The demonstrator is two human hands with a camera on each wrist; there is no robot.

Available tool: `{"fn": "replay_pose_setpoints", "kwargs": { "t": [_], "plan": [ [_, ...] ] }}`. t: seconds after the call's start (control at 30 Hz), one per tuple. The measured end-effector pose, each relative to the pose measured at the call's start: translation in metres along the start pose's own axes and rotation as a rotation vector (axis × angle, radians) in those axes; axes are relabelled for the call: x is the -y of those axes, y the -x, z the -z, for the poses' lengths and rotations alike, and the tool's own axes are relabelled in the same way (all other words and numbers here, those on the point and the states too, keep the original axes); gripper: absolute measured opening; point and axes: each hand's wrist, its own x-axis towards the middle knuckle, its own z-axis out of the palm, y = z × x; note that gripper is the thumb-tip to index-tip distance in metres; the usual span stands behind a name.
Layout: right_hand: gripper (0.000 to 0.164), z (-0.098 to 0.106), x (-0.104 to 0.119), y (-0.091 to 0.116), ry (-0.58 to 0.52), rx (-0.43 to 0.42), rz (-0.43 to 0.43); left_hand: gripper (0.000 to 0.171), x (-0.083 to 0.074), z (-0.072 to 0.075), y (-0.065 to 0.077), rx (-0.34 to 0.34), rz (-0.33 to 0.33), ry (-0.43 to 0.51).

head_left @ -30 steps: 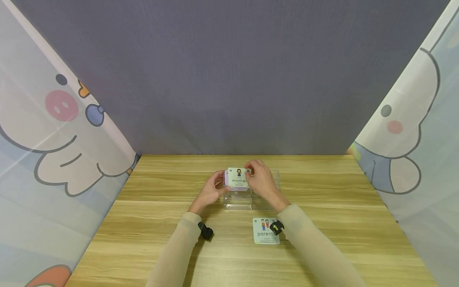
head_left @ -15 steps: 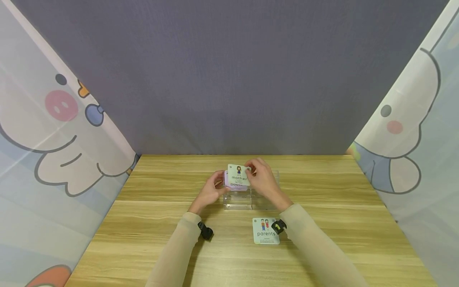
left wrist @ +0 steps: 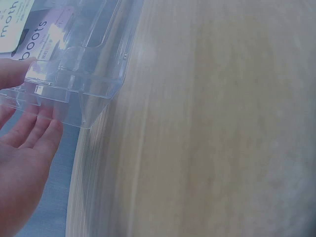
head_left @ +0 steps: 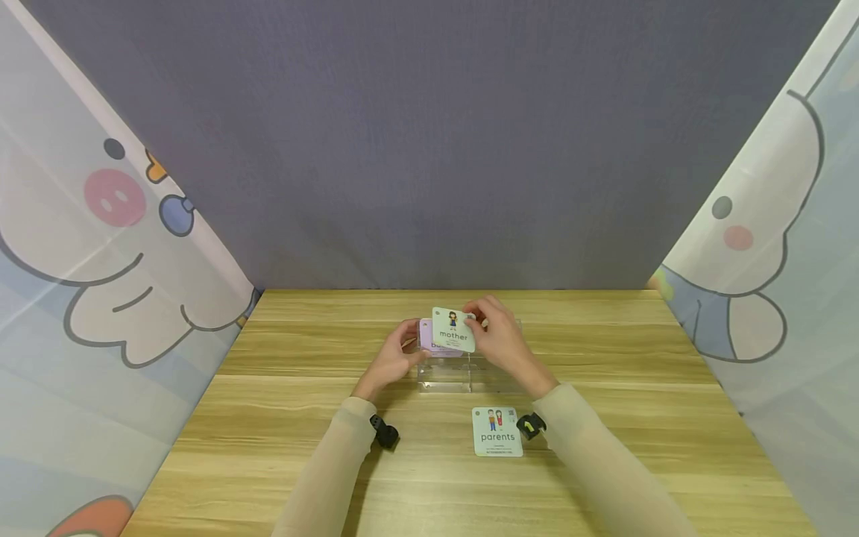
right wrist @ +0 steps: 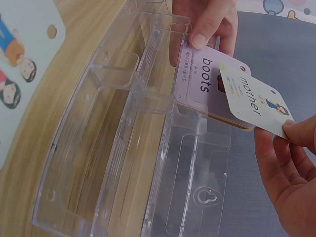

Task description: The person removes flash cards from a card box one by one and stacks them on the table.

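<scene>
My right hand pinches the right edge of a pale green flashcard printed "mother", with thumb in front and fingers behind. It is tilted and overlaps the purple "boots" flashcard, the front one of a small stack in the upper left compartment of a clear plastic display holder. My left hand grips the left side of that holder. In the left wrist view its thumb lies on the front edge and its fingers are behind the clear wall.
A "parents" flashcard lies face up on the wooden table, in front of the holder. The holder has stepped tiers and a divider down the middle. A grey fabric wall stands behind the table.
The "mother" card has lifted off the front of the purple stack, tilted, and shifted a little right with my right hand, uncovering part of the "boots" card. My left hand has stayed put.
</scene>
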Motion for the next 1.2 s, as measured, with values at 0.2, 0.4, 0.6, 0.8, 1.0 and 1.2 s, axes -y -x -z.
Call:
{"fn": "replay_pose_setpoints", "kwargs": {
  "t": [0.2,0.4,0.6,0.8,1.0,1.2],
  "plan": [
    [0.015,0.006,-0.001,0.003,-0.039,0.001,0.007,0.063,-0.003,0.000,0.000,0.006,-0.004,0.011],
    [0.015,0.012,-0.003,0.006,-0.068,0.005,-0.005,0.065,-0.003,0.000,0.000,0.004,0.000,0.018],
    [0.014,0.015,-0.001,0.008,-0.072,0.002,-0.018,0.063,-0.003,0.000,0.001,0.002,0.015,0.010],
    [0.015,0.020,-0.001,0.012,-0.079,-0.005,-0.012,0.064,-0.002,-0.001,0.001,0.004,-0.003,0.005],
    [0.015,0.028,-0.001,0.016,-0.090,0.005,-0.013,0.065,0.001,0.000,0.002,0.008,-0.004,0.007],
    [0.015,0.036,0.001,0.018,-0.089,-0.003,-0.026,0.065,-0.001,0.000,0.001,0.006,-0.005,0.001]
  ]
}}
